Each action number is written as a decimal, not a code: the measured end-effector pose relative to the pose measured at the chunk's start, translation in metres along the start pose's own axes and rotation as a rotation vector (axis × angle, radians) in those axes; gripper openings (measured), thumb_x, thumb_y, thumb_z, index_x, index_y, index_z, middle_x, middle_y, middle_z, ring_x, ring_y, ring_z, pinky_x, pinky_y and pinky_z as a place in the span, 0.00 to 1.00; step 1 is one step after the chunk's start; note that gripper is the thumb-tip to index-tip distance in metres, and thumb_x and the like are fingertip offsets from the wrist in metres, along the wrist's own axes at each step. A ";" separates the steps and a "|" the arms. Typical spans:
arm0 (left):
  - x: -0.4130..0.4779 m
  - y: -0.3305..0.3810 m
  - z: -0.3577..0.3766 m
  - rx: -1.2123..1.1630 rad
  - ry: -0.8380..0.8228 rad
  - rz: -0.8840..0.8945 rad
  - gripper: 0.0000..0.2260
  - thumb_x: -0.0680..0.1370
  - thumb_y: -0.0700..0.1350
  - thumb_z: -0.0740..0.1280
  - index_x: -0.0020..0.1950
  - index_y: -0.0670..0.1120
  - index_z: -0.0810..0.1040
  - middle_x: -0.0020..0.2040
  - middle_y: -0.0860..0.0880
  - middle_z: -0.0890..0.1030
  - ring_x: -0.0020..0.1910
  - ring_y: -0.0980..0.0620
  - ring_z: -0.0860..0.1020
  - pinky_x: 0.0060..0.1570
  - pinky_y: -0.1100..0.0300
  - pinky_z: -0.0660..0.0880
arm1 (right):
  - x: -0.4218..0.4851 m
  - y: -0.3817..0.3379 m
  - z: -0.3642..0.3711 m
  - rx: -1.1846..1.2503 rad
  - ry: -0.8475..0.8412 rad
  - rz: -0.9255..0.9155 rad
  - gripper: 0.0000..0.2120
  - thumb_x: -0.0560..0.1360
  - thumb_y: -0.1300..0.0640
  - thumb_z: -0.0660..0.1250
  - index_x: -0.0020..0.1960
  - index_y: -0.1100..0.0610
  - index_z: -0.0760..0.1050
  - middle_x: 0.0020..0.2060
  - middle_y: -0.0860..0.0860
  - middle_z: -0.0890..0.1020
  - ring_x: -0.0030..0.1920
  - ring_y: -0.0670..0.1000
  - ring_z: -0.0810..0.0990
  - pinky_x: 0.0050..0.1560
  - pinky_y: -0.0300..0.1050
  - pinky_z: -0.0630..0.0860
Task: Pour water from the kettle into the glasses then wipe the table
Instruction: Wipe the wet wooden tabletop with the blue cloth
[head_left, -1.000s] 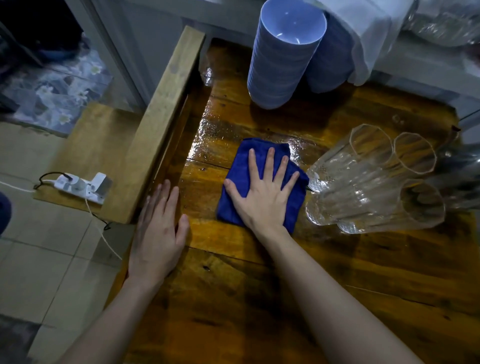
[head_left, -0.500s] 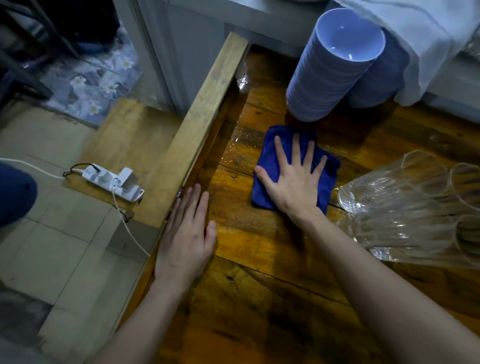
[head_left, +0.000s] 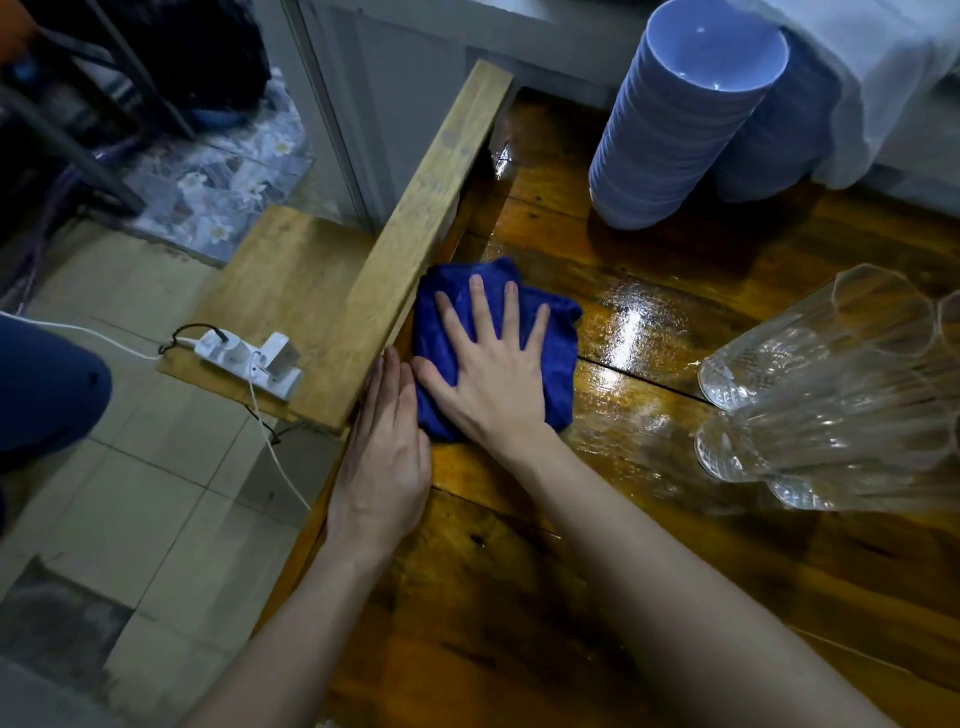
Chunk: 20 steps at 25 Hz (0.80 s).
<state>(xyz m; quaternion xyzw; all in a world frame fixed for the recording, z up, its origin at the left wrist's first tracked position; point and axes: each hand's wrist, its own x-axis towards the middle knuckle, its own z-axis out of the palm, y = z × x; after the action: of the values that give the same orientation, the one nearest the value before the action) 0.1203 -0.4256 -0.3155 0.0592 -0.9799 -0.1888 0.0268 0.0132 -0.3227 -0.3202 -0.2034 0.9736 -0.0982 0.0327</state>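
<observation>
A dark blue cloth (head_left: 556, 332) lies bunched at the left edge of the glossy wooden table (head_left: 675, 597). My right hand (head_left: 493, 374) presses flat on the cloth with fingers spread. Flat on the table's left edge rests my left hand (head_left: 384, 462), fingers together, its fingertips beside the cloth. Clear ribbed glasses (head_left: 841, 395) stand close together at the right. A wet sheen shows on the wood between cloth and glasses. No kettle is in view.
Two stacks of blue bowls (head_left: 685, 119) stand at the back, a white cloth (head_left: 893, 78) draped over the right one. A pale wooden plank (head_left: 415, 244) runs along the table's left edge. A white power strip (head_left: 249, 364) with cables lies on a lower board.
My right hand has slid the cloth leftward to the table's left edge, where it bunched up. My left hand stayed flat on the edge. The view shifted left.
</observation>
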 end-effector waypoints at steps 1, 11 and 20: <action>0.000 0.000 0.000 -0.015 0.008 -0.001 0.27 0.79 0.44 0.48 0.78 0.39 0.52 0.79 0.42 0.52 0.79 0.51 0.48 0.77 0.54 0.49 | -0.001 0.000 0.000 0.007 0.003 -0.003 0.36 0.76 0.31 0.45 0.80 0.45 0.51 0.81 0.55 0.49 0.79 0.62 0.41 0.73 0.71 0.39; 0.000 0.002 -0.001 -0.062 0.063 -0.020 0.23 0.80 0.43 0.51 0.75 0.40 0.63 0.77 0.44 0.62 0.77 0.51 0.58 0.76 0.58 0.51 | -0.112 0.041 -0.016 0.025 -0.071 -0.013 0.36 0.76 0.29 0.46 0.80 0.42 0.48 0.81 0.50 0.47 0.80 0.56 0.40 0.75 0.67 0.42; -0.001 0.007 -0.006 -0.039 -0.019 0.075 0.24 0.81 0.48 0.52 0.77 0.42 0.61 0.78 0.44 0.60 0.77 0.51 0.56 0.76 0.59 0.47 | -0.155 0.094 -0.028 -0.023 -0.065 0.097 0.36 0.76 0.28 0.46 0.80 0.42 0.48 0.81 0.50 0.47 0.80 0.55 0.42 0.77 0.61 0.44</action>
<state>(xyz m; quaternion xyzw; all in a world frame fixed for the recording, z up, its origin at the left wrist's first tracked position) 0.1211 -0.4210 -0.3072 0.0202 -0.9778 -0.2071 0.0254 0.1158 -0.1712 -0.3084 -0.1592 0.9819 -0.0784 0.0666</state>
